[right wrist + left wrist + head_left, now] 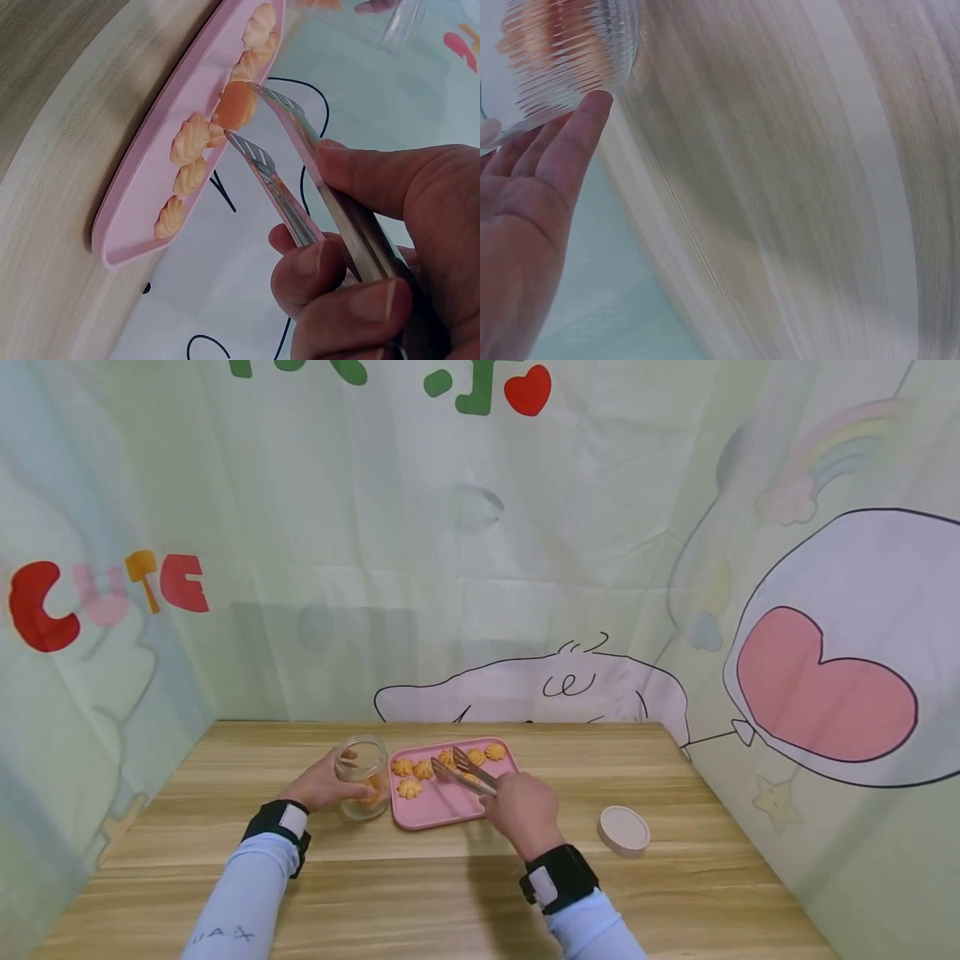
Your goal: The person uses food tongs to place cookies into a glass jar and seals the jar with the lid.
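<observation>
In the head view my left hand [330,783] holds a clear glass jar [365,810] by its side, thumb across the front. The jar stands uncapped, with some cookies visible through its wall; the left wrist view shows part of the ribbed jar [622,45]. My right hand [527,810] grips metal tongs [474,779] above a pink tray [431,817] of piped cookies [409,788]. In the right wrist view the tongs' tips are parted around one cookie [236,105]. Whether they squeeze it I cannot tell.
A round white lid [624,831] lies on the wooden table [390,902], right of my right hand. The tray sits just right of the jar. Printed cloth [337,635] hangs behind the table and along both sides.
</observation>
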`<state>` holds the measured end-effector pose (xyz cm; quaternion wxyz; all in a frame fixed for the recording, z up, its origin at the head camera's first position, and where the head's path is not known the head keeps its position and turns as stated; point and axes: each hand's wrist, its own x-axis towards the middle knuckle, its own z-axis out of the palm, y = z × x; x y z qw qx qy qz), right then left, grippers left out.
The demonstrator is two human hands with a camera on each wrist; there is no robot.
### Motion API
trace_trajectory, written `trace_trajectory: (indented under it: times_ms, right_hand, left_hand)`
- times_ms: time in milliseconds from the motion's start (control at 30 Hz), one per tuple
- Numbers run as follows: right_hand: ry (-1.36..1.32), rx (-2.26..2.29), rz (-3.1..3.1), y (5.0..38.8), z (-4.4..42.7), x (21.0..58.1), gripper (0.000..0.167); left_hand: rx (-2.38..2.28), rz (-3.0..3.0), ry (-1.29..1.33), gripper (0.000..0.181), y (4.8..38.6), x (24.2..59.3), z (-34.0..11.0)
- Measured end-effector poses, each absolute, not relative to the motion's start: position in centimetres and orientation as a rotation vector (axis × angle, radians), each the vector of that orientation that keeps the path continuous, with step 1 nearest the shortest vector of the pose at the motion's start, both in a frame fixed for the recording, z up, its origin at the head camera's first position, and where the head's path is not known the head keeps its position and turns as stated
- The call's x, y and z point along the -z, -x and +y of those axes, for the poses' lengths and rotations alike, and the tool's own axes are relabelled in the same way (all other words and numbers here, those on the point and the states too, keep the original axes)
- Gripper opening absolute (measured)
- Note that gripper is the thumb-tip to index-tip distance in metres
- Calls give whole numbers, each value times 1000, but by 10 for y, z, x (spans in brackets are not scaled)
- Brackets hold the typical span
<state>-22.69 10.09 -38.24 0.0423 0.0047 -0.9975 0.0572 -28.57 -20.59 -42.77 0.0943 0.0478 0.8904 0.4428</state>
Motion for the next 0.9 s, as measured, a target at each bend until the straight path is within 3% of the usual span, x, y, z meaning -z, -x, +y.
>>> trace_trajectory:
  times_ms: [900]
  right_hand:
    - [-164,-220,-2868,222,108,360,33]
  left_hand:
    - [-1318,2625,-114,85,285,427,-206]
